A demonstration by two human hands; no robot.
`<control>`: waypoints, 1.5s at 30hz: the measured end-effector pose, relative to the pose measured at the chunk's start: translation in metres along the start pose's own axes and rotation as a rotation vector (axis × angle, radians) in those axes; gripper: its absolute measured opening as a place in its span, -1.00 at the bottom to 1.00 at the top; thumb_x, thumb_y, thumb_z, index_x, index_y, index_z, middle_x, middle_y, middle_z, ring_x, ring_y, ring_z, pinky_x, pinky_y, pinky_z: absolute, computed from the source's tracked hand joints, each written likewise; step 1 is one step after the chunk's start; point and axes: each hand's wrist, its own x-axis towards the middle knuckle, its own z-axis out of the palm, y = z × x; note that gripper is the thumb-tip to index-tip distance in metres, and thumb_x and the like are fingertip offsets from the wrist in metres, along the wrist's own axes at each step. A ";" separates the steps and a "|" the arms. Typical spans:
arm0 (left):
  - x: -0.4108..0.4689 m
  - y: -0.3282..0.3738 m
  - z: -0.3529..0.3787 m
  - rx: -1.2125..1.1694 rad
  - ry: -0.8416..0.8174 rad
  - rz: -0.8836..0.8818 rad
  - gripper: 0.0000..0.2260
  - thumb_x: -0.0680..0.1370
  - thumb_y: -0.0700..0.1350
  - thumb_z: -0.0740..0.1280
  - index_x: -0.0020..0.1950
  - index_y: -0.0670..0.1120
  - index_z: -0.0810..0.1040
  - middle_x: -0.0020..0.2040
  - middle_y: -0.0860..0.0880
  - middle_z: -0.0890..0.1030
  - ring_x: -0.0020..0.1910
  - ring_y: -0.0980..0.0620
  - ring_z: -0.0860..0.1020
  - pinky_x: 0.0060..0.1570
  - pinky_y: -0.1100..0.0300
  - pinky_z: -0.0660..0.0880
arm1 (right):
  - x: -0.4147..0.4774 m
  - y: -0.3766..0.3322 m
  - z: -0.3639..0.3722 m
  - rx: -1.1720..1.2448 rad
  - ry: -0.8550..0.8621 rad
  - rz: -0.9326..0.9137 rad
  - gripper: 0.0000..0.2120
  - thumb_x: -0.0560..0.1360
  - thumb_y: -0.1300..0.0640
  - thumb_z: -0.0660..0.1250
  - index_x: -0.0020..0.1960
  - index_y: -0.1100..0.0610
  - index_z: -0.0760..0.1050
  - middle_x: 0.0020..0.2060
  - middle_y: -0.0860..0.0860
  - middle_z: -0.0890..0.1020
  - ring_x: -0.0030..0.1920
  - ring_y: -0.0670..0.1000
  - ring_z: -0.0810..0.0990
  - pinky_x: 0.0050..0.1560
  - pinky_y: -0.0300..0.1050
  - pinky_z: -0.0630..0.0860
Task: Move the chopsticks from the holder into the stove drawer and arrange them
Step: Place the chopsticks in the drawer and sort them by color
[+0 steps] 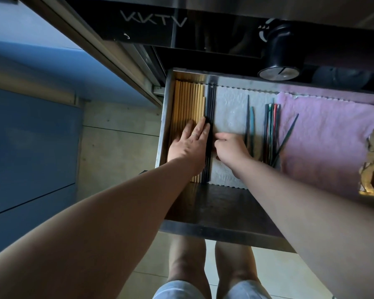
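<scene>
The steel drawer [166, 126] is standing pulled out under a glossy black stove front [203, 39] with a round knob [279, 72]. A crinkled white liner [229, 108] with a wavy edge is covering the drawer's middle, and a fuzzy pink cloth [324, 139] is lying to its right.

Pale wooden chopsticks [186, 102], straight and square-cut, are lying side by side in a tight row against the left wall. Thin black chopsticks [211, 104] are lying parallel, just beside them. Further right, a dark one and a teal one [248, 119] are resting on the liner. A bunch of coloured chopsticks [271, 126] is sitting at the cloth's edge. One dark stick [289, 130] is slanting across the cloth.

The left hand [188, 145] is lying flat with straight, closed fingers, pressing on the wooden row, its fingertips reaching the black ones. A thin ring is showing on one finger. The right hand [230, 147] is curling its fingers, with the tips against the right side of the black chopsticks. Whether it is pinching one cannot be told.
</scene>
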 end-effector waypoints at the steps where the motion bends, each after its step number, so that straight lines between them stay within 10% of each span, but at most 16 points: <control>1: 0.000 0.000 -0.001 0.006 -0.010 0.012 -0.22 0.57 -0.28 0.19 0.59 0.05 -0.26 0.53 0.15 -0.42 0.56 -0.01 -0.29 0.46 -0.07 0.12 | 0.000 0.001 0.001 0.010 -0.012 0.000 -0.64 0.54 0.22 0.19 0.29 0.08 0.54 -0.01 0.00 0.59 0.05 0.07 0.60 0.14 0.05 0.58; 13: 0.001 0.005 0.000 0.039 -0.047 0.003 -0.20 0.54 -0.33 0.20 0.60 0.01 -0.22 0.55 0.10 -0.40 0.56 0.00 -0.30 0.50 -0.08 -0.03 | 0.005 0.014 -0.015 0.043 -0.033 0.032 -0.58 0.53 0.21 0.19 0.35 0.02 0.48 0.28 0.01 0.53 0.13 0.03 0.54 0.18 0.05 0.56; 21: -0.001 0.049 -0.003 -0.057 0.015 0.012 -0.39 0.57 -0.28 0.18 0.59 -0.02 0.08 0.62 -0.03 -0.12 0.58 -0.09 -0.14 0.51 -0.05 0.00 | 0.003 0.036 -0.063 0.024 0.071 -0.006 -0.64 0.50 0.24 0.19 0.21 0.04 0.59 0.04 -0.03 0.65 -0.04 0.04 0.65 0.06 0.01 0.62; 28: 0.007 0.105 -0.001 -0.424 -0.018 -0.107 -0.67 0.56 -0.21 0.18 0.32 -0.09 0.44 0.21 -0.08 0.50 0.08 -0.09 0.52 -0.04 0.04 0.52 | 0.008 0.076 -0.113 -0.020 0.150 -0.030 -0.60 0.34 0.13 0.13 0.07 0.07 0.62 -0.06 0.06 0.68 -0.05 0.11 0.64 -0.01 0.01 0.54; 39: 0.035 0.141 0.023 -0.665 0.095 -0.437 -0.80 0.56 -0.25 0.28 0.15 -0.13 0.36 0.11 -0.14 0.53 0.05 -0.16 0.54 -0.09 -0.02 0.52 | 0.018 0.109 -0.159 -0.209 0.193 -0.094 -0.79 0.49 0.26 0.30 0.10 0.25 0.60 0.00 0.13 0.66 0.05 0.11 0.59 -0.03 -0.22 0.38; 45: 0.042 0.143 0.025 -0.643 0.063 -0.441 -0.88 0.49 -0.31 0.23 0.00 -0.24 0.47 -0.16 -0.12 0.54 -0.28 -0.07 0.50 -0.48 0.19 0.32 | 0.024 0.112 -0.155 -0.180 0.174 -0.109 -0.78 0.52 0.06 0.37 0.03 0.22 0.58 -0.25 0.05 0.60 -0.24 0.03 0.53 -0.38 -0.28 0.31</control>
